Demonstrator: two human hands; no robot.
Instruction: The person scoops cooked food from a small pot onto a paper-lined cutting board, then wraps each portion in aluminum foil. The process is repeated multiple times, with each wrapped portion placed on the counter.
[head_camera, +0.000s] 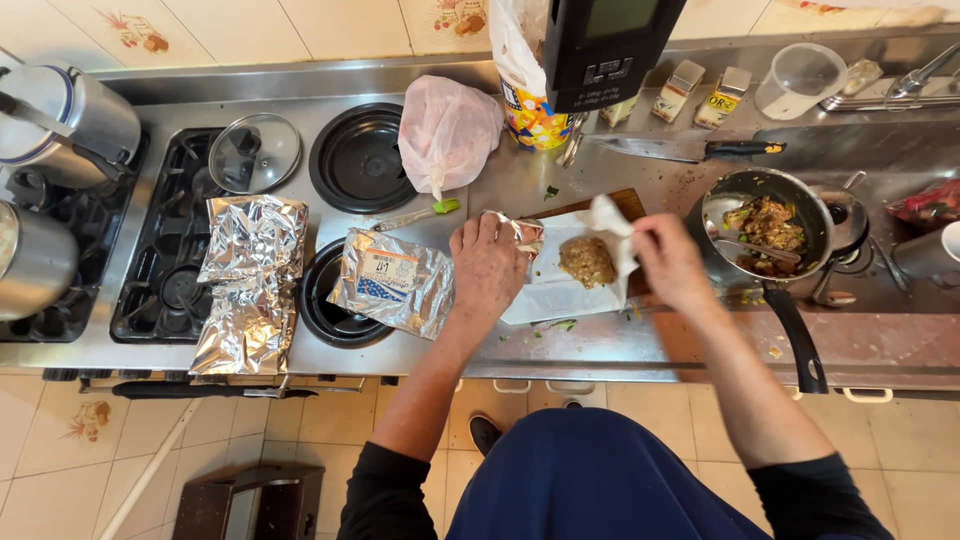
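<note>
1. The left hand (488, 268) rests on the left edge of a thin white wrapper sheet (560, 290), fingers curled together and pinching a folded bit of it.
2. The right hand (668, 258) pinches the sheet's far right corner between thumb and fingertips, lifting it so it stands up.
3. A mound of brown minced filling (587, 260) sits in the middle of the sheet, between the two hands.
4. The sheet lies on a wooden board (628, 204) on the steel counter (880, 345).
5. Just right of the right hand stands a frying pan (815, 215) holding more filling and a spoon.
6. Left of the left hand lie foil packets (250, 285) and an opened silver pouch (392, 282), over the stove.
7. A knife (690, 149) lies at the far side.
</note>
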